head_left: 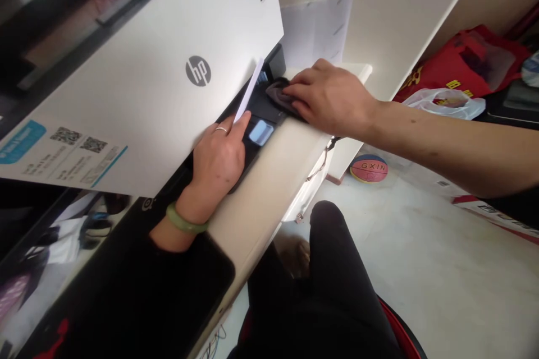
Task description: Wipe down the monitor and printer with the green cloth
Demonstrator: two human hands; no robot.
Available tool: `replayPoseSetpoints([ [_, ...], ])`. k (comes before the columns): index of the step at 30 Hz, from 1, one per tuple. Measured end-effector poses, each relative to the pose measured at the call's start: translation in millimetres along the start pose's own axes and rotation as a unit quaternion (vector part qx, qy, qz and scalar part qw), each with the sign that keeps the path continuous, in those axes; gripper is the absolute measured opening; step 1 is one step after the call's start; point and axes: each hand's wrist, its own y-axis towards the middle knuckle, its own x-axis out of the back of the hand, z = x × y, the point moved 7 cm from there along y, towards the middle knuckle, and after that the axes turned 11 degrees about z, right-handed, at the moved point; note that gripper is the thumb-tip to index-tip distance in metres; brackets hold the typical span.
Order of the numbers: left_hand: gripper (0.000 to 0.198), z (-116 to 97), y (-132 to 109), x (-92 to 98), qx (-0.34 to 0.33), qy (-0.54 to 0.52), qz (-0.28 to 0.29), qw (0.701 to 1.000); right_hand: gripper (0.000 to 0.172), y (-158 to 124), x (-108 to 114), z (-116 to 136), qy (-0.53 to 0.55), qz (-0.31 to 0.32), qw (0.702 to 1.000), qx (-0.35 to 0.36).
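A white HP printer (147, 67) fills the upper left, its logo facing me. My left hand (219, 154), with a ring and a green bangle, is closed at the lower end of a thin white strip (249, 90) that stands up against the printer's front. Whether the strip is a loose piece or part of the printer cannot be made out. Bunched under the fingers of my right hand (328, 95) is a dark grey cloth (280, 94), pressed on the printer's black ledge (263, 104). A pale bright patch (261, 132) shows on the ledge between the hands.
The printer stands on a cream cabinet top (252, 179). A white sheet (315, 25) leans behind it. Below right, a basketball (369, 168) lies on the floor (421, 247). Red bags (458, 61) and a white plastic bag (446, 104) are farther right. My legs (332, 280) are close to the cabinet.
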Motion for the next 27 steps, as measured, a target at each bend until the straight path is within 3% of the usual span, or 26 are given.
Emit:
replayPoseSetpoints([
  [4,0.062,1,0,-1.2,0.002,-0.020,0.012,1.000,0.059,-6,1,4,0.015,-0.014,0.999,0.035],
  [8,0.061,1,0,-1.3,0.006,-0.026,0.018,0.999,0.065,9,-11,11,0.037,0.028,0.993,0.108],
  [16,0.064,0,0,-2.2,0.003,-0.026,0.021,0.999,0.075,51,-6,34,-0.055,0.082,0.995,0.016],
  [23,0.065,0,1,-1.7,0.004,-0.026,0.025,0.999,0.074,45,-6,20,0.033,0.041,0.998,-0.026],
  [27,0.064,0,0,-1.6,0.000,-0.029,0.024,0.999,0.070,40,-4,24,0.051,0.055,0.997,0.005],
])
